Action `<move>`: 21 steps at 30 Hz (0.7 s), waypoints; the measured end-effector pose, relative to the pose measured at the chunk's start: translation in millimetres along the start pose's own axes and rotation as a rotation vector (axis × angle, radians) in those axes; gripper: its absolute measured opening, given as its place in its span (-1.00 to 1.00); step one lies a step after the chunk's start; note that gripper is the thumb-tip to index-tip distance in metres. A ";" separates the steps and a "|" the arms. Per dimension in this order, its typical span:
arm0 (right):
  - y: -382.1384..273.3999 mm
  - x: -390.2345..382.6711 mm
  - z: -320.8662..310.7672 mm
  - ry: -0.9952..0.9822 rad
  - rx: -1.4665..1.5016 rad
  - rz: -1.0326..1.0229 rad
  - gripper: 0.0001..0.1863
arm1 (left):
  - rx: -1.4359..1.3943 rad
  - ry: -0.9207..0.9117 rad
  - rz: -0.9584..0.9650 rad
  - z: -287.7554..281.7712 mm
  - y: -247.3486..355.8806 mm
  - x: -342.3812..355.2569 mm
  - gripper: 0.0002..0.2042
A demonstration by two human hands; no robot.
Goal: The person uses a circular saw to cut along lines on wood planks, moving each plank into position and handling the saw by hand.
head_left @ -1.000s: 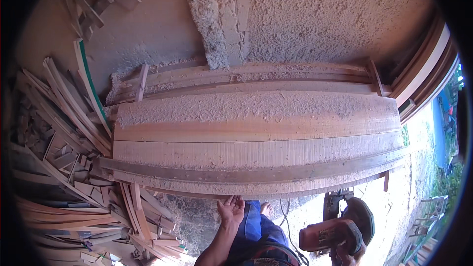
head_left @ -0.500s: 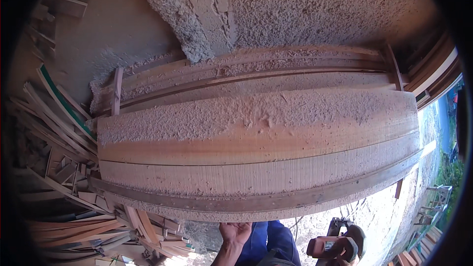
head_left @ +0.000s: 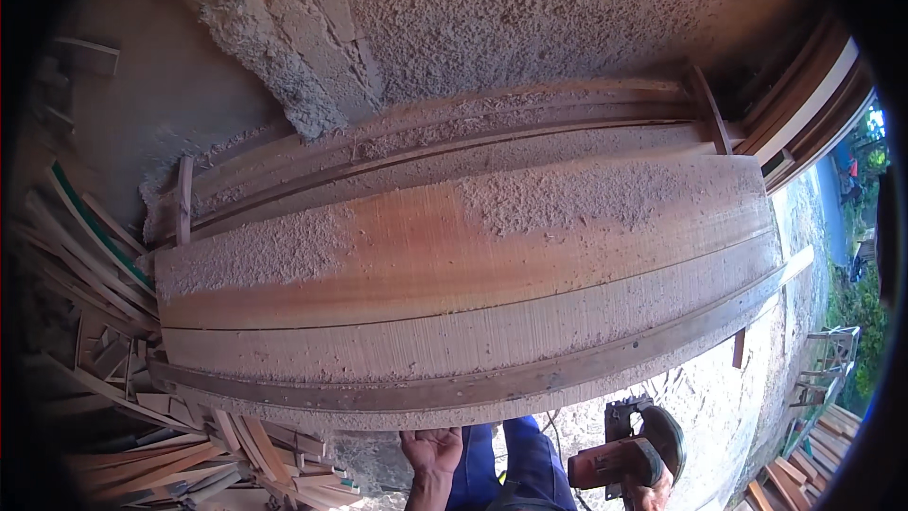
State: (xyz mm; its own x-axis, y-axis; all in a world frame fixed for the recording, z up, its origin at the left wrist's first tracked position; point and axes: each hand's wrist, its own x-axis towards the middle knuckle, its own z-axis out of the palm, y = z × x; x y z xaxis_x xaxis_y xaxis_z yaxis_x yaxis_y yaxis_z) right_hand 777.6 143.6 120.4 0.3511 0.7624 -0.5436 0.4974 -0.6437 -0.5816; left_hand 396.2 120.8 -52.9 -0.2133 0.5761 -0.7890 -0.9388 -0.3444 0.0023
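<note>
A wide wooden board (head_left: 416,270), strewn with shavings, lies across a long workbench in front of me. My left hand (head_left: 432,451) is at the bench's near edge, palm up with nothing lying on it; its fingertips pass out of sight at that edge. To the right of my legs, my right hand (head_left: 651,494) is closed on a power tool that looks like a circular saw (head_left: 615,462). The saw has a reddish-brown motor body, a dark base plate and a rounded guard, and it is apart from the board.
Thick shavings (head_left: 530,9) are heaped beyond the bench. Small upright posts (head_left: 184,199) stand along its far side. Wood offcuts (head_left: 123,459) pile up at the left, and long planks (head_left: 804,123) lean at the far right. A cable (head_left: 554,435) hangs beside my legs.
A swath of shavings has gone from the middle of the board, baring orange-brown wood. The view has shifted, and the saw now shows slightly further left and turned.
</note>
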 end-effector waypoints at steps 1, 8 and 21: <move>5.7 0.3 -2.2 0.001 0.001 0.000 -0.48 | -0.015 0.016 0.029 -1.8 0.7 -0.7 -0.55; 31.1 15.4 -14.1 -0.023 0.015 -0.024 -0.50 | -0.065 0.018 0.085 39.5 -19.0 18.0 -0.42; 6.9 51.4 4.9 -0.077 0.027 -0.006 -0.52 | 0.517 0.271 0.067 26.2 -13.3 -9.5 -0.48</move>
State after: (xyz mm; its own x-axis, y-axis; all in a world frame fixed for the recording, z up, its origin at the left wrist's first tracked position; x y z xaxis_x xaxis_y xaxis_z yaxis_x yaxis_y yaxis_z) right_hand 795.2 178.0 85.5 0.2860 0.7593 -0.5844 0.4769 -0.6418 -0.6005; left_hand 403.6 139.4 -29.4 -0.2641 0.3324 -0.9054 -0.9501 0.0718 0.3035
